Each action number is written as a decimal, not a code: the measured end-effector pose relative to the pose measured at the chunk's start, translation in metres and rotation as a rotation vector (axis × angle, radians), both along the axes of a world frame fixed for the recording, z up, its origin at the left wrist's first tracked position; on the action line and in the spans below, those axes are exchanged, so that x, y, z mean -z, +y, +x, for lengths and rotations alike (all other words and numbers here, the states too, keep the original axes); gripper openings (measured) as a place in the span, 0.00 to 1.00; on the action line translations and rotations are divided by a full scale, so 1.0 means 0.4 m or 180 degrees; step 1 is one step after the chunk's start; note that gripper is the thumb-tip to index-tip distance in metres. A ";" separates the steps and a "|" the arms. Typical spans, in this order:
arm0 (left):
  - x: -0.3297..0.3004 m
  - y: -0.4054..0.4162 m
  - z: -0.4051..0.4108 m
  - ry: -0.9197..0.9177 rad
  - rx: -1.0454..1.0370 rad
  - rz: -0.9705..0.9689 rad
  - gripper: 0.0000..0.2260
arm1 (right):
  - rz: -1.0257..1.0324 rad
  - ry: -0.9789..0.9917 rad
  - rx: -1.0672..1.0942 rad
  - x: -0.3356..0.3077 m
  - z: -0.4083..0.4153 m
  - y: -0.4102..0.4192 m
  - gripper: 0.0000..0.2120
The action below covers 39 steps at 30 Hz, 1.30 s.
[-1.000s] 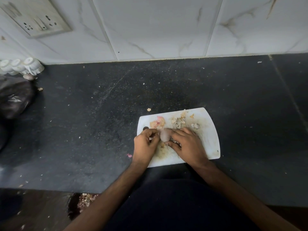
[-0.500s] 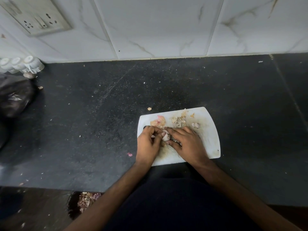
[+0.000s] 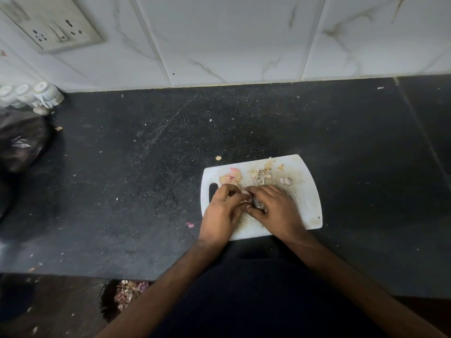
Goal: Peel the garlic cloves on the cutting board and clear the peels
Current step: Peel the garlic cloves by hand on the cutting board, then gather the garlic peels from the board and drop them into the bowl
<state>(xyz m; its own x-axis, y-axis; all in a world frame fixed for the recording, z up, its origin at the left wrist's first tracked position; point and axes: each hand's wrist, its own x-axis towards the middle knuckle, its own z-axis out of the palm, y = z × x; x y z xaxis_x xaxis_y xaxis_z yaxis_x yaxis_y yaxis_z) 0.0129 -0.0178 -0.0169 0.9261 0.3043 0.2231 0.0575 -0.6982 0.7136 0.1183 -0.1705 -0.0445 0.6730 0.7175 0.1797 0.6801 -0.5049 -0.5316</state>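
Your left hand (image 3: 223, 211) and right hand (image 3: 275, 211) meet over the white cutting board (image 3: 307, 206) on the dark desk (image 3: 146, 179), fingers curled, pinching one garlic clove (image 3: 246, 193) between them. Loose peels (image 3: 260, 178) lie at the board's far edge.

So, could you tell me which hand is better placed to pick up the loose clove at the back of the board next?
Probably the right hand: the clove lies just beyond its fingers.
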 end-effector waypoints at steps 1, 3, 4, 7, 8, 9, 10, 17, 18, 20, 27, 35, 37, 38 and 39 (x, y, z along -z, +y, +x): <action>0.003 0.000 -0.001 -0.0048 -0.0026 0.0013 0.08 | 0.0026 0.0018 0.0009 -0.001 0.000 0.000 0.22; 0.009 0.003 0.001 -0.0159 -0.0060 0.0021 0.08 | 0.0062 0.0042 0.0004 -0.002 0.001 0.001 0.22; 0.011 0.005 0.003 -0.0195 -0.0067 0.0004 0.07 | 0.0068 0.0041 -0.0001 -0.003 0.000 0.000 0.22; 0.012 0.008 0.006 -0.0210 -0.0071 -0.0052 0.07 | 0.0044 0.0040 -0.0006 -0.006 0.001 0.000 0.23; 0.014 0.009 0.006 -0.0177 -0.0073 -0.0042 0.07 | 0.0032 0.0037 -0.0011 -0.006 0.001 0.000 0.23; 0.013 0.010 0.005 -0.0137 -0.0069 -0.0020 0.06 | 0.0020 0.0033 -0.0015 -0.007 0.001 0.001 0.23; 0.011 0.011 0.007 -0.0086 -0.0056 0.0008 0.06 | 0.0010 0.0024 -0.0015 -0.008 0.001 0.002 0.23; -0.007 0.019 0.032 0.0382 0.0059 -0.0260 0.07 | -0.0089 0.0037 -0.0081 -0.015 0.002 0.000 0.25; -0.007 0.019 0.031 0.0399 0.0059 -0.0326 0.06 | -0.0092 0.0030 -0.0092 -0.016 0.002 0.001 0.24; -0.012 0.017 0.030 0.0389 -0.0008 -0.0671 0.05 | -0.0055 0.0023 -0.0087 -0.019 0.001 0.002 0.23; -0.011 0.018 0.013 0.0367 -0.0803 -0.2283 0.05 | 0.0027 -0.0010 -0.0071 -0.017 0.003 0.005 0.23; -0.014 0.001 0.032 0.0220 -0.0780 -0.2038 0.06 | 0.0624 0.0433 0.0360 -0.027 0.007 -0.005 0.24; -0.024 -0.010 0.046 0.0190 -0.0690 -0.1786 0.06 | 0.1033 0.0874 0.0708 -0.045 0.009 -0.012 0.24; -0.028 -0.014 0.054 0.0183 -0.0637 -0.1700 0.07 | 0.1197 0.1016 0.0883 -0.055 0.013 -0.016 0.23; -0.033 -0.017 0.063 0.0171 -0.0558 -0.1576 0.07 | 0.1319 0.1065 0.1039 -0.066 0.020 -0.024 0.23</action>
